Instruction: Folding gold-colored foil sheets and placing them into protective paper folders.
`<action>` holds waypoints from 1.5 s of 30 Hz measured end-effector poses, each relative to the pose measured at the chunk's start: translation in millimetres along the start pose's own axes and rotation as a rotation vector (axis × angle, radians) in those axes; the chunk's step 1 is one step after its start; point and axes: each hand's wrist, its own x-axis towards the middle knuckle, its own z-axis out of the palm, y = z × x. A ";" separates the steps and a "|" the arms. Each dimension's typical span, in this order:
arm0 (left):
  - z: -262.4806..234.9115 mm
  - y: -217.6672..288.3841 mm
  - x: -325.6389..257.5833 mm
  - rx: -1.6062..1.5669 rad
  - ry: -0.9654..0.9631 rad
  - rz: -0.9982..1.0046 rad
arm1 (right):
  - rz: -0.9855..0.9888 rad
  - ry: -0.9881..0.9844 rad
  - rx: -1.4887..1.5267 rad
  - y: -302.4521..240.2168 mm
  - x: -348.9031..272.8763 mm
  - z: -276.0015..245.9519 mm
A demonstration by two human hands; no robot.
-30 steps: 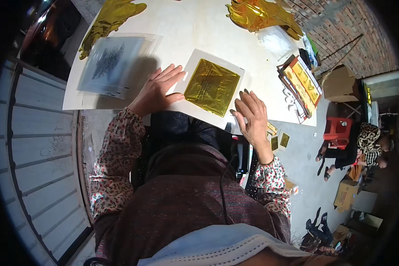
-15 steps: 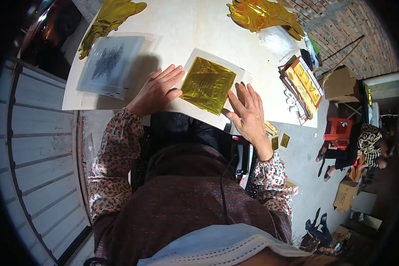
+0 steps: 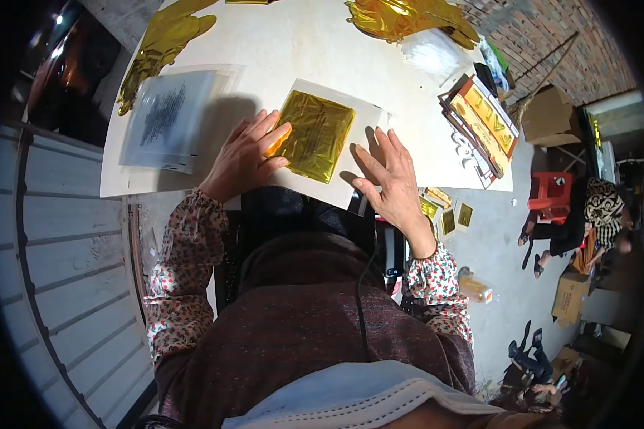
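Observation:
A square of shiny gold foil [image 3: 316, 136] lies on a larger white sheet [image 3: 361, 118] in front of me, slightly turned; faint print shows through its creases. My left hand [image 3: 243, 157] rests at the foil's left edge, its fingers stretched out and close together and the thumb apart. A bright orange patch glows on the foil beside those fingertips. To the right of the foil is my right hand [image 3: 392, 179], spread over the white sheet's edge with nothing in it.
Left of my hands lies a stack of clear printed film sheets [image 3: 164, 118]. Crumpled gold foil [image 3: 161, 46] sits at the far left, more gold foil [image 3: 411, 20] at the far right. Printed cutouts [image 3: 479, 125] are at the table's right. Beyond are a red stool [image 3: 549, 194] and people.
My left fingers have moved onto the foil's left edge, where the orange patch now shows. My right hand has shifted away from the foil's right edge. The view has shifted slightly.

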 end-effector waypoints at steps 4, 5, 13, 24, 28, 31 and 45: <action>6.5 -0.1 1.4 0.071 0.047 -0.004 | -0.008 0.077 0.090 -4.8 -2.9 -6.6; 8.5 1.5 -1.2 0.002 0.104 0.052 | -0.058 0.169 0.035 -10.7 0.6 -10.7; 9.3 50.1 -6.5 -0.083 0.020 0.159 | -0.120 0.151 0.113 -32.7 20.8 -24.4; 42.2 41.4 -25.7 -0.316 0.274 0.140 | -0.176 -0.121 0.083 -23.8 39.0 -45.4; 38.1 36.5 -27.5 -0.329 0.279 0.141 | -0.283 -0.219 -0.111 -26.7 45.0 -51.6; 30.9 43.4 -31.9 -0.304 0.265 0.065 | -0.262 -0.213 -0.174 -38.0 44.2 -51.9; 33.6 45.4 -26.6 -0.324 0.259 0.027 | -0.221 -0.205 -0.130 -28.3 43.1 -46.9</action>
